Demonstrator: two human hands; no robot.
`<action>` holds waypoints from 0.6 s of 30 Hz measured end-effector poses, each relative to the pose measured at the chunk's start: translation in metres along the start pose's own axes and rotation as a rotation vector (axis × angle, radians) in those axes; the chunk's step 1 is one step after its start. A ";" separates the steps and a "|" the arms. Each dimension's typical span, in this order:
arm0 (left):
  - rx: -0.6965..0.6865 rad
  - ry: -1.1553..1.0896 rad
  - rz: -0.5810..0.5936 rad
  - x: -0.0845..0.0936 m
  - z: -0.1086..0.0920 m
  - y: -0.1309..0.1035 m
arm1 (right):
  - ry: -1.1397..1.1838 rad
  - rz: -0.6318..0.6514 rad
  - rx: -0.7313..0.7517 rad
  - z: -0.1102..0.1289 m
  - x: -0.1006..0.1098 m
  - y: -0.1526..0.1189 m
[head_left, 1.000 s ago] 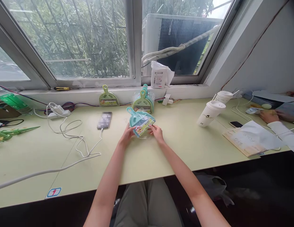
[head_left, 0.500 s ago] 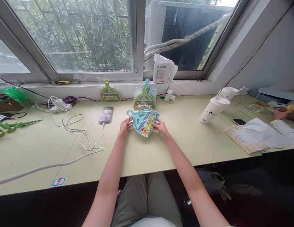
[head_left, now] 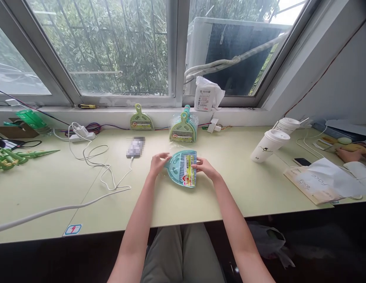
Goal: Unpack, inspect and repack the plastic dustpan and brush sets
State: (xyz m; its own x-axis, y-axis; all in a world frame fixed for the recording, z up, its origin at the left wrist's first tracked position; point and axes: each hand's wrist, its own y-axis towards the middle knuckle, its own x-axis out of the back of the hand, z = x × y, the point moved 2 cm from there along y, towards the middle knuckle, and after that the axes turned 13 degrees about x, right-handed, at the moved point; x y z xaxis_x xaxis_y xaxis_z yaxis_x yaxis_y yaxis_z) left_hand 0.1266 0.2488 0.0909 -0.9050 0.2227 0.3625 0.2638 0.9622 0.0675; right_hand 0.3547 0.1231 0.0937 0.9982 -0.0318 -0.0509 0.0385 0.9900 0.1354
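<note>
A light-blue mini dustpan [head_left: 177,168], with a brush in it and a yellow printed label, lies sideways in clear wrap just above or on the table. My left hand [head_left: 159,164] is closed round its handle end, which the fingers mostly hide. At the opposite, straight edge my right hand [head_left: 206,168] grips the pan by the label, thumb on top. Behind it, a stack of wrapped dustpans [head_left: 183,127], green in front and blue behind, leans on the wall under the window. One more green dustpan [head_left: 141,120] leans there to the left.
White cables [head_left: 112,184] run across the left of the table [head_left: 106,214] to a blurred phone [head_left: 135,147]. Paper cups [head_left: 269,145] and a paper bag [head_left: 311,182] stand and lie at right. Another person's hand [head_left: 352,152] shows at the far right.
The dustpan has come nearer to me and turned, its handle now pointing left and its straight edge right. My left hand has shifted onto the handle end. The whole view has tilted slightly.
</note>
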 end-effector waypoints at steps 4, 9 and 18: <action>0.056 -0.110 0.016 0.004 0.017 0.011 | -0.008 -0.024 -0.004 0.002 0.011 -0.002; 0.108 0.180 -0.673 0.039 0.020 0.007 | 0.076 -0.389 0.059 -0.006 0.042 -0.003; -0.104 -0.065 -0.043 -0.033 -0.021 -0.020 | 0.240 -0.576 0.139 -0.022 0.037 0.006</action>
State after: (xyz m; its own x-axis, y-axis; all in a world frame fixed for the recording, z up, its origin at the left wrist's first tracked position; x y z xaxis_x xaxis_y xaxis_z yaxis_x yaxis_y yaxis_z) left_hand 0.1583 0.2193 0.0977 -0.9351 0.1947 0.2962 0.2545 0.9504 0.1788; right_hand 0.3909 0.1310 0.0705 0.7786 -0.5057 -0.3716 0.5872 0.7960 0.1470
